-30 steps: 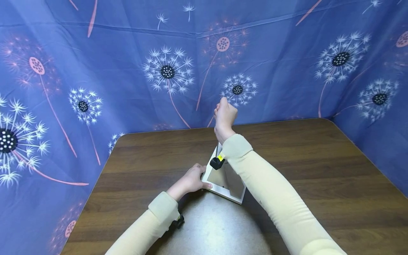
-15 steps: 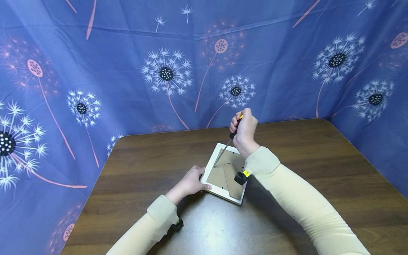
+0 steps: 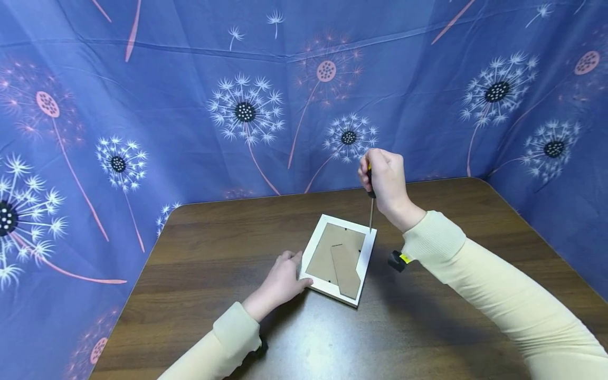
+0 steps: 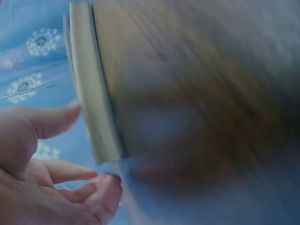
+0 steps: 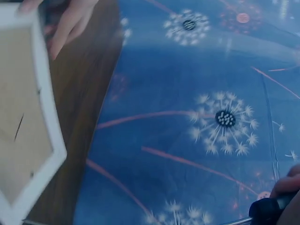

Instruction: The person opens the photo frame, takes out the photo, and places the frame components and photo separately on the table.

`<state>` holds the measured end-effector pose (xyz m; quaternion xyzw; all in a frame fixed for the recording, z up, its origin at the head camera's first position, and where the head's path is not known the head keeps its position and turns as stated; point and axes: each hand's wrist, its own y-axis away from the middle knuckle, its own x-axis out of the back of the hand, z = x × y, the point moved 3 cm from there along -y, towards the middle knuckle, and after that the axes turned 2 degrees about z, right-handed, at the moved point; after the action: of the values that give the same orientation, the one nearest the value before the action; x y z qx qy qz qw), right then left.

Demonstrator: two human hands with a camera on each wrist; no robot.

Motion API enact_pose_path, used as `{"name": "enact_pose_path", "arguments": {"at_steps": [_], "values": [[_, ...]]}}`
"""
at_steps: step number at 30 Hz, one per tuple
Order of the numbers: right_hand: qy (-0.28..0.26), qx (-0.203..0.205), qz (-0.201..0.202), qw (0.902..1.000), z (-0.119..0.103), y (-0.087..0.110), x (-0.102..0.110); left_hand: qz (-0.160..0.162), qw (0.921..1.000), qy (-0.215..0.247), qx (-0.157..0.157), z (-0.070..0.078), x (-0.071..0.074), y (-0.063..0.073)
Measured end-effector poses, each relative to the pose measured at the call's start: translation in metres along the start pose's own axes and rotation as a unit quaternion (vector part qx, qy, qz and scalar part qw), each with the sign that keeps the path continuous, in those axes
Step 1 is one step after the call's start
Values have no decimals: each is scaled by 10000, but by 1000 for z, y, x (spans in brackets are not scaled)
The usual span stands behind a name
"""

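Observation:
A white picture frame (image 3: 364, 258) lies back up on the table, with brown cardboard backing (image 3: 319, 258) and a cardboard stand leg (image 3: 344, 269). My left hand (image 3: 281, 279) holds its near left corner, thumb on the rim; in the left wrist view the thumb and fingers (image 4: 56, 171) meet the frame's edge (image 4: 93, 89). My right hand (image 3: 387, 182) grips a screwdriver (image 3: 371, 211) with a black and yellow handle. Its shaft points down at the frame's far right corner; whether the tip touches cannot be told. In the right wrist view, only the handle's black end (image 5: 266, 211) and a little shaft show.
The brown wooden table (image 3: 228, 232) reaches to a blue dandelion-print cloth (image 3: 190, 79) hanging behind and at both sides. Small dark tabs (image 3: 359, 250) sit along the frame's inner edge. A black wrist camera (image 3: 397, 260) hangs under the right cuff.
My right hand has moved right with the screwdriver, whose tip went from the backing's left side to the frame's far right corner. The left hand has stayed on the frame.

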<state>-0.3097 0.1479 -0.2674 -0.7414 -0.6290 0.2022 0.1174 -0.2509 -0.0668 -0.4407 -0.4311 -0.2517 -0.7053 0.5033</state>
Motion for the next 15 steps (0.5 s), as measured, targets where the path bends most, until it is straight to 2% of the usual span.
{"name": "enact_pose_path", "arguments": {"at_steps": [2,4,7,10,12,15], "values": [[836,318,-277,9956,-2,-2,4,212,9989,-320,-253,8,3,5],[1714,742,-526,9810,-3,-4,7,423,9955,-636,-554,17,4,10],[2901,1507,-844,9413,0,-5,8,607,9882,-1046,-938,33,4,19],[3551,2063,-1194,9039,10,-3,9,638,9804,-1374,-1260,49,0,25],[3891,2323,-1404,8803,20,-1,10,621,9750,-1564,-1452,59,-3,28],[4349,2475,-1676,8494,36,1,12,641,9654,-1836,-1738,73,-10,30]]}}
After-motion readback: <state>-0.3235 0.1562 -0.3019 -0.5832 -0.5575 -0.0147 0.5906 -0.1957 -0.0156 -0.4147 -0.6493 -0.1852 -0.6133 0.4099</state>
